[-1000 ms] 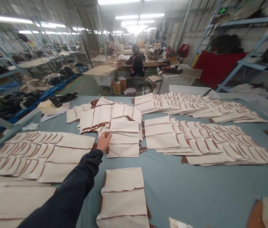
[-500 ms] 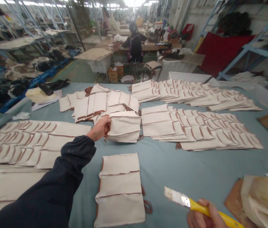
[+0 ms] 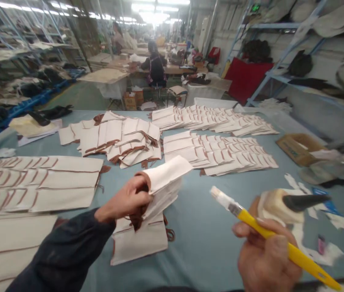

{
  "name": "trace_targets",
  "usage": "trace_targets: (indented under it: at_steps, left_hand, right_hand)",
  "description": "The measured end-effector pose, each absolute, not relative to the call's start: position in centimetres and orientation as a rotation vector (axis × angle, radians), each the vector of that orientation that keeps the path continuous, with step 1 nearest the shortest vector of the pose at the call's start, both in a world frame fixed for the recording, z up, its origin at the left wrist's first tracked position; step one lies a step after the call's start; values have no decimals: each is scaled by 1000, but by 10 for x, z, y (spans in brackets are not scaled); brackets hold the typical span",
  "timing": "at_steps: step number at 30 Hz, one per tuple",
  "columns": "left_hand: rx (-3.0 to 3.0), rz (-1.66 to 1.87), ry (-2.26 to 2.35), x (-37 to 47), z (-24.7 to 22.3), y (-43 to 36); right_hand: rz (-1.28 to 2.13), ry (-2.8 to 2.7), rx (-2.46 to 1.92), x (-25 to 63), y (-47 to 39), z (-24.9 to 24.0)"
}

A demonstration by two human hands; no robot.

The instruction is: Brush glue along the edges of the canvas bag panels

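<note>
From the head view, my left hand [image 3: 126, 200] has its grip closed on a small stack of cream fabric pieces [image 3: 162, 184], lifted clear above the piece lying flat on the desk [image 3: 217, 243]; I judge it best to pinch the brown-trimmed edge so the layers stay square. My right hand [image 3: 265, 259] is wrapped around the yellow-handled brush [image 3: 269, 235], bristles near the stack. Open desk lies between my hands; laid-out rows [image 3: 37, 182] crowd the left, a glue pot [image 3: 277, 205] sits right
</note>
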State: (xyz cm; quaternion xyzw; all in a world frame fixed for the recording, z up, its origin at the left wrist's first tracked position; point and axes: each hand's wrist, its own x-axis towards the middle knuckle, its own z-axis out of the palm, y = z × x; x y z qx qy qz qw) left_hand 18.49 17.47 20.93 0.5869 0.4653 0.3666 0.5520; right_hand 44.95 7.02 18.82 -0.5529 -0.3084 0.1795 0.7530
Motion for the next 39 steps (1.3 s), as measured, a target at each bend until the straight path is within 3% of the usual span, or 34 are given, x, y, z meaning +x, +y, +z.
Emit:
trace_targets:
  at_steps: [5, 12, 22, 31, 39]
  left_hand:
    - [1624, 616, 887, 217, 201, 113]
    - [841, 610, 1010, 269, 180, 113]
    - [1266, 523, 1003, 281, 189, 63]
    - [1060, 586, 998, 282, 198, 58]
    - [1095, 634, 977, 274, 214, 50]
  right_hand:
    - [165, -1093, -1279, 464, 57, 183]
    - [270, -1064, -1272, 475, 45, 170]
    - [365, -997, -1179, 490, 15, 162]
    - [599, -827, -1063, 479, 4, 184]
    - [685, -993, -923, 475, -4, 211]
